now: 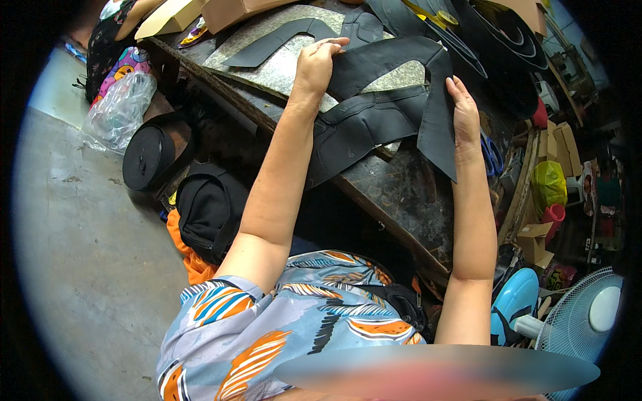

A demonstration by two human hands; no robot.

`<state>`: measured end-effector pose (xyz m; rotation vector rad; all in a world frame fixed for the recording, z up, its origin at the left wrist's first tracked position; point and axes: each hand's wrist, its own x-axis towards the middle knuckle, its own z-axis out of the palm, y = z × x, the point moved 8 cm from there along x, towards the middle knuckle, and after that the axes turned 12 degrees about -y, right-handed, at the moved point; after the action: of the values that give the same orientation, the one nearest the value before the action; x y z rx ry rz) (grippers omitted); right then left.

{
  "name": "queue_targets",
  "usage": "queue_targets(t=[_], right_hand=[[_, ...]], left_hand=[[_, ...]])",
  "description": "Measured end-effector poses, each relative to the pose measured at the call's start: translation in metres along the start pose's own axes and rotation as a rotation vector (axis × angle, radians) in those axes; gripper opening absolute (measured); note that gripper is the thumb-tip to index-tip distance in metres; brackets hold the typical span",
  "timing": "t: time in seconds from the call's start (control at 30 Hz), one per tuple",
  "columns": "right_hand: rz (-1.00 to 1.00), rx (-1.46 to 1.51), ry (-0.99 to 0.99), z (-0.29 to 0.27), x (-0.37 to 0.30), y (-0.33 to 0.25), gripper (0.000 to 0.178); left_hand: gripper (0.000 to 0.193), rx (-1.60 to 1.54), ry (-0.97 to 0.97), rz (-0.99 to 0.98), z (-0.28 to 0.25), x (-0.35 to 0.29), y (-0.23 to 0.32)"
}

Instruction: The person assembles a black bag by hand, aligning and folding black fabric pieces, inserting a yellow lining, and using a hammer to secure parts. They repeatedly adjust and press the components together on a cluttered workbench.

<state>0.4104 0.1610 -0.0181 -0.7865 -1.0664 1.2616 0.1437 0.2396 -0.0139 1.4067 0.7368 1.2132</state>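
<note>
Between my hands I hold up a curved black leather piece (439,123), arch-shaped with a long pointed end on the right. Its upper left edge is pinched in the closed fingers of my left hand (314,70). My right hand (464,112) grips the outer right edge, thumb and fingers pressed together. Beneath it lies a stitched black leather panel (374,121), partly covered and reaching over the table's near edge. Another curved black piece (275,44) rests flat on a pale speckled board (264,80), beside a smaller stitched part (362,28).
The dark worktable (408,200) runs diagonally. Black rolled strips (501,40) and a yellow tape roll (447,19) sit at the back right. Blue-handled scissors (493,157) lie right of my forearm. A black roll (150,152) stands at left, a fan (588,321) at lower right.
</note>
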Motion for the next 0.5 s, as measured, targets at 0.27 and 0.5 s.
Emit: queue_targets(t=[0.27, 0.5], right_hand=[[0.0, -0.001, 0.109, -0.013, -0.002, -0.001, 0.018], [-0.066, 0.018, 0.018, -0.007, -0.001, -0.007, 0.017]], left_hand=[[0.024, 0.091, 0.001, -0.051, -0.001, -0.002, -0.013], [0.027, 0.063, -0.031, -0.043, 0.002, -0.001, -0.012]])
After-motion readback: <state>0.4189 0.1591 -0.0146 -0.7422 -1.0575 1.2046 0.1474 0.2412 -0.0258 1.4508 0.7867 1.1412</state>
